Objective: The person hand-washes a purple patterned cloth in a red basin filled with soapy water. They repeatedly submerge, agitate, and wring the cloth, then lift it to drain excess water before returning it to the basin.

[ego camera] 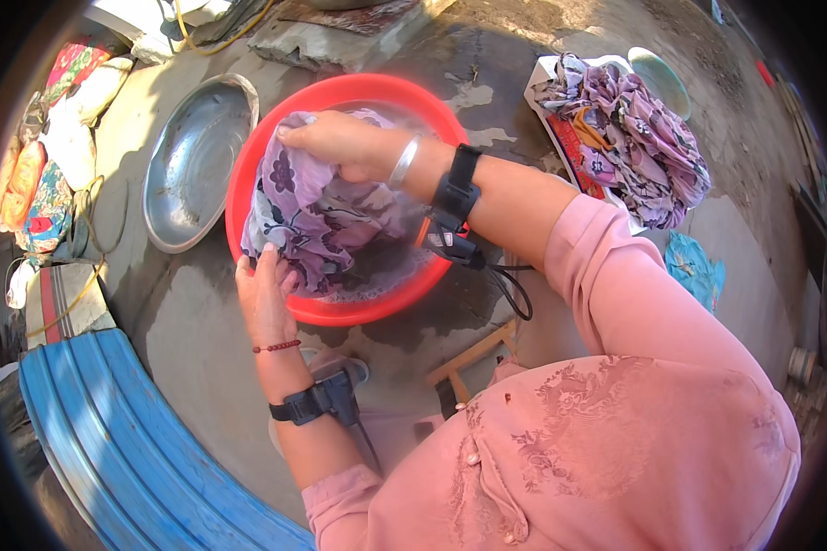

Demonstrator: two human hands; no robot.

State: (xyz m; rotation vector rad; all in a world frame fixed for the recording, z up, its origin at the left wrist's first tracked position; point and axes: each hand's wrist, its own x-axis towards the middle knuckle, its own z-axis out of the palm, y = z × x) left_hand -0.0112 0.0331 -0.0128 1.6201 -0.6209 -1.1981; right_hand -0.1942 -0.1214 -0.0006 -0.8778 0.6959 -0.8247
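A red plastic basin (379, 313) of murky, sudsy water stands on the wet ground before me. A purple floral cloth (296, 193) hangs over its left side, its lower folds reaching into the water. My right hand (338, 141) grips the cloth's upper edge, thumb and fingers pinched on it above the basin. Near the rim at the lower left, my left hand (269, 289) holds the cloth's other edge between thumb and fingers. A silver bangle (404, 162) circles my right wrist, and a red bead bracelet (276, 346) my left.
An oval metal basin (196, 162) stands left of the red one. At the right, more floral cloth (634, 138) is heaped on a white and red container (572, 148), by a blue plastic bag (694, 271). A blue corrugated sheet (138, 441) lies lower left. Stuffed bags (76, 144) line the left.
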